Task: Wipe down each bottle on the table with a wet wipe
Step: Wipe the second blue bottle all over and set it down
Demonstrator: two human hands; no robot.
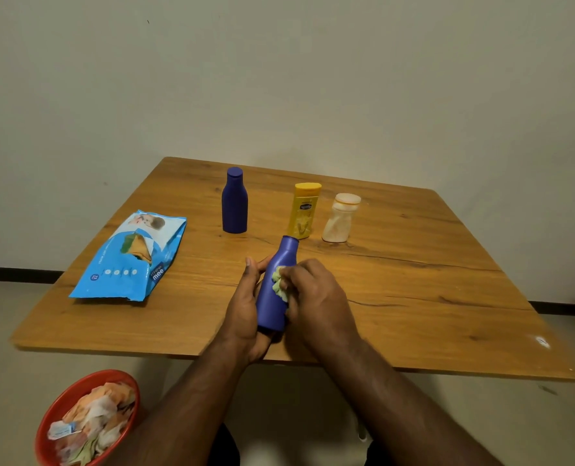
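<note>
My left hand [246, 304] grips a blue bottle [276, 290] above the near middle of the wooden table [414, 297], its cap pointing away from me. My right hand [316, 297] holds a crumpled pale green wet wipe [278, 284] against the bottle's right side. Three more bottles stand upright farther back: a dark blue bottle [234, 200], a yellow bottle [304, 210] and a dented white bottle [341, 217].
A blue wet wipe pack [131, 257] lies flat on the table's left side. A red bin [67, 398] holding several used wipes stands on the floor at the lower left. A plain wall lies behind the table.
</note>
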